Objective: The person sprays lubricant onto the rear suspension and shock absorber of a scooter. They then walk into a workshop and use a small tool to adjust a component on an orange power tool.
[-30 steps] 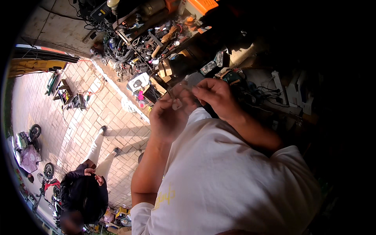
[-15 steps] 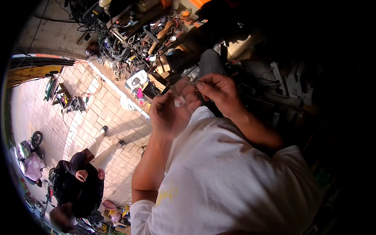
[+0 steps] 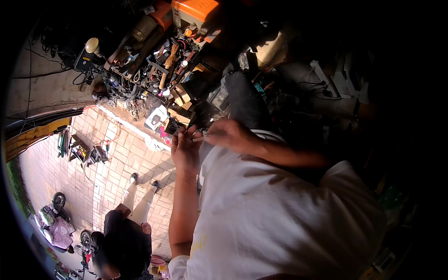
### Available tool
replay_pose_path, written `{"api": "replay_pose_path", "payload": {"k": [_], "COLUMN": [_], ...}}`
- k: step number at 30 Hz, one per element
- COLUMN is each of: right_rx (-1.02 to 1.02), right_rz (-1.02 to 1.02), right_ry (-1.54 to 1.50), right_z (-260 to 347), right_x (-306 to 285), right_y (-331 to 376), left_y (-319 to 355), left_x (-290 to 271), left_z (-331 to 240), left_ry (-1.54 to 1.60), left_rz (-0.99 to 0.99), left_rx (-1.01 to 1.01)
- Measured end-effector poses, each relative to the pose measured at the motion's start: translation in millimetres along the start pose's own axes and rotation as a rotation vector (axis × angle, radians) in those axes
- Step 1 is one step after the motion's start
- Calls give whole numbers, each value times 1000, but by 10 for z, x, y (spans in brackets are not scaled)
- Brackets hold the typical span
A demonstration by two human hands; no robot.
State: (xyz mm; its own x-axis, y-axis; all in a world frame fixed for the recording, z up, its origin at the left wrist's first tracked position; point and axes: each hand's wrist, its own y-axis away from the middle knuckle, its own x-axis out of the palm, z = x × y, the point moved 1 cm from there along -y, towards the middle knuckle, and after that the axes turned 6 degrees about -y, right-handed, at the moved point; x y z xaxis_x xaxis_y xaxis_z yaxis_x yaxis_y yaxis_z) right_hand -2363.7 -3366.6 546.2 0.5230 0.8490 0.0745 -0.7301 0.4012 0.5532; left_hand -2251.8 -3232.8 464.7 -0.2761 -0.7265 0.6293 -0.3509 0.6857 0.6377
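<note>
My left hand (image 3: 185, 153) is raised in front of my body, its fingers curled and pinched at the tips. Beside it, my right hand (image 3: 228, 135) reaches in from the right, thumb and fingers closed together. A small, pale, metallic-looking piece (image 3: 199, 134) sits between the fingertips of both hands; it is too small to name. The hands nearly touch there. Whatever else the left palm holds is hidden by its curled fingers.
Beyond my hands, a bench (image 3: 161, 60) is heaped with tools and cables, an orange-topped box (image 3: 193, 10) behind. Cardboard boxes (image 3: 181, 94) and a white container (image 3: 157, 117) lie nearer. Another person (image 3: 122, 242) stands on the sunlit paving, near a parked motorbike (image 3: 57, 224).
My left hand has gone from an opened palm with a small white piece on it to curled fingers. Both hands have shifted left, the right one lower. The view has turned; the other person appears farther right.
</note>
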Motion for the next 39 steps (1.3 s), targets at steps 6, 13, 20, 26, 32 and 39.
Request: {"api": "replay_pose_path", "payload": {"k": [6,13,20,26,32,39], "right_rx": [-60,76,109,107,72,-22], "right_rz": [-48,-53,-83,-114,-83,-16], "right_ry": [23,-102,-80,-60,104,236], "right_z": [23,-109,-97,-142,-164,-184], "right_x": [-209,-400,-357,-286,-114,-40], "right_y": [-88,-130,-157,-70,-16,-157], "left_y": [-193,-391,-480,-536,-473,-250], "left_x": [85,-165,-344,-268,-449,-647], "left_z": [31,244,428,268,257,330], "left_ry": [-203,-294,-254,-289,-253,-181], "left_rz": [-136,-260,-238,-269,-224,-298], "left_rx": [-41,-161,-234,-206,-193,-138]}}
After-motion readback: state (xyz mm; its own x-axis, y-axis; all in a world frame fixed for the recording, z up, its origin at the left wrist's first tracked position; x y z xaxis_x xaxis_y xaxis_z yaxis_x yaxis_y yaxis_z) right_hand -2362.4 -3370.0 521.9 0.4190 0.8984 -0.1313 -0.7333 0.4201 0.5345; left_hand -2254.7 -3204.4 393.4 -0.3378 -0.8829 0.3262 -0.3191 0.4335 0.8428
